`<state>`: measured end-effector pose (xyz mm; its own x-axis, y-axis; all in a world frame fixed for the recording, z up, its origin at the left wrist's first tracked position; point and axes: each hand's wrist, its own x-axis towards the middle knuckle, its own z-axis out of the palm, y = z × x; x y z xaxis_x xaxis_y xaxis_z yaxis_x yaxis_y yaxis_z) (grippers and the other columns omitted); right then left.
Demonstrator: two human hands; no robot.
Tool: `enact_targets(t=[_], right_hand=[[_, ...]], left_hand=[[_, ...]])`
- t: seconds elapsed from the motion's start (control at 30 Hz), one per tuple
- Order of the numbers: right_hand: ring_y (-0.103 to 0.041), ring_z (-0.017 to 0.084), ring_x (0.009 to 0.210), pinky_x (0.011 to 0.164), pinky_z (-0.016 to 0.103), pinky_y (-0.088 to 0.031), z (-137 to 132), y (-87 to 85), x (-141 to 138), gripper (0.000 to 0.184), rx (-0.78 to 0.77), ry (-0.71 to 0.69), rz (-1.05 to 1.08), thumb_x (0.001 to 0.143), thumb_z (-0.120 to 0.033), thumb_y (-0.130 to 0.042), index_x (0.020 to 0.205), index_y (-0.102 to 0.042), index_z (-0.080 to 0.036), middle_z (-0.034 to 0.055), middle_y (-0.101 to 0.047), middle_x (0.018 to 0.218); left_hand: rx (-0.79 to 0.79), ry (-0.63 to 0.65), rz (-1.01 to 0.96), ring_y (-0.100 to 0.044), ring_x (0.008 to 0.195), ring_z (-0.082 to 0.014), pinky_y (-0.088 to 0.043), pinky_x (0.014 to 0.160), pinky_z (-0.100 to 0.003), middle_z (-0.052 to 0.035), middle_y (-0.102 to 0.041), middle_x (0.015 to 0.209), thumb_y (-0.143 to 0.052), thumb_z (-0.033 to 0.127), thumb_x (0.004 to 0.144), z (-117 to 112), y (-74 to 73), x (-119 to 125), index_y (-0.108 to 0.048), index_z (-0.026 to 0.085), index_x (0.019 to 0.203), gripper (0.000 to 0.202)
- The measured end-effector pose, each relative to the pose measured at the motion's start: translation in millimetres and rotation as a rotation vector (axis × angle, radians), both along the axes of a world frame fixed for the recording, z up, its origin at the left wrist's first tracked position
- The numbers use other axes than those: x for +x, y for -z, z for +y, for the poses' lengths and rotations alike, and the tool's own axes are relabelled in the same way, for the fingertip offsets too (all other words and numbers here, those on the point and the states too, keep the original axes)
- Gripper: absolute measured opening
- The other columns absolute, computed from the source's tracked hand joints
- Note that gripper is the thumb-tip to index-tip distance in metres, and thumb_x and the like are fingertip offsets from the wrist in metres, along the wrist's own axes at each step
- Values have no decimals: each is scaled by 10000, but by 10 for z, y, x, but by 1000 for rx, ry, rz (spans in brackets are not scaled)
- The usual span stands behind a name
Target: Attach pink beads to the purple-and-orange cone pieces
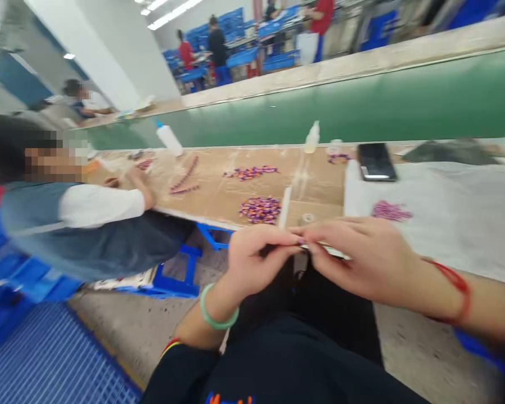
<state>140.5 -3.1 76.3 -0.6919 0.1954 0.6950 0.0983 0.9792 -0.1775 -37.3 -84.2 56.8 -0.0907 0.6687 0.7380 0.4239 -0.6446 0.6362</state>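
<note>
left hand point(256, 258), green bangle point(216, 320) at wrist: fingers curled, thumb and forefinger pinched on a small pale thin piece point(305, 245), too blurred to name further. right hand point(362, 261), red thread point(457, 286) at wrist: fingertips closed on the same piece from the other side, touching the left fingertips. piece held in the air above the dark-clothed lap, just short of the near edge of the brown cardboard-covered tabletop point(320, 185). likely risks: a slack pinch, with the piece dropping to lap or floor and not to the table; a forward reach brushing the heap of purple-and-orange small pieces point(260, 209), near that edge, and spilling it over. to the right, white cloth sheet point(446, 213) with a small purple heap point(390, 211) and a black phone point(376, 161) well back. to the left, a co-worker's white sleeve point(101, 205) resting on the table, well apart. open room: bare cardboard between the heaps; farther back, white squeeze bottle with blue cap point(169, 138), then green conveyor belt point(362, 101).
</note>
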Motion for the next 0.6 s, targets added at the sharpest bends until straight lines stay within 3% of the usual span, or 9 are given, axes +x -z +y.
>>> enact_targets(t=[0.17, 0.3, 0.37, 0.47, 0.53, 0.6], right_hand=[[-712, 150, 678, 636, 255, -551, 129, -61, -93, 139, -86, 30, 5, 964, -132, -478, 932, -587, -213, 17, -764, 820], [-761, 172, 830, 708, 266, -585, 289, 48, 38, 157, -132, 114, 30, 955, -129, -512, 1047, -603, -218, 38, -795, 996], [-765, 174, 815, 684, 272, -588, 390, 164, 165, 172, -163, 185, 18, 965, -157, -520, 1082, -618, -236, 34, -798, 1004], [-742, 159, 672, 555, 269, -560, 520, 423, 397, 150, -216, 300, -22, 994, -259, -518, 1081, -639, -281, 18, -797, 920], [-707, 149, 585, 476, 267, -533, 575, 640, 546, 175, -296, 408, -80, 1020, -383, -496, 1066, -655, -327, 4, -789, 864], [-713, 172, 613, 443, 287, -517, 605, 858, 664, 290, -398, 555, -110, 1008, -561, -458, 1050, -677, -377, 7, -786, 852]], left_hand=[[61, 20, 62, -759, 791, -147, -604, 758, -229, -33, -800, 874, -750, 77, 845, 171, 95, -125, -729, 202, 953, 167], [-19, -74, 119, -723, 727, -137, -574, 708, -228, -14, -780, 829, -723, 102, 869, 274, 218, -294, -718, 208, 925, 120], [-132, -140, 193, -678, 679, -135, -544, 667, -237, -14, -748, 784, -706, 145, 887, 356, 337, -488, -710, 202, 886, 58], [-323, -206, 326, -670, 813, -188, -545, 752, -302, -58, -715, 847, -681, 194, 889, 499, 585, -883, -714, 195, 836, 62], [-447, -233, 377, -661, 932, -227, -541, 847, -353, -82, -703, 914, -683, 209, 867, 604, 751, -1156, -724, 195, 826, 60], [-577, -279, 379, -654, 929, -229, -537, 845, -352, -78, -700, 924, -703, 223, 836, 734, 876, -1411, -733, 197, 852, 43]])
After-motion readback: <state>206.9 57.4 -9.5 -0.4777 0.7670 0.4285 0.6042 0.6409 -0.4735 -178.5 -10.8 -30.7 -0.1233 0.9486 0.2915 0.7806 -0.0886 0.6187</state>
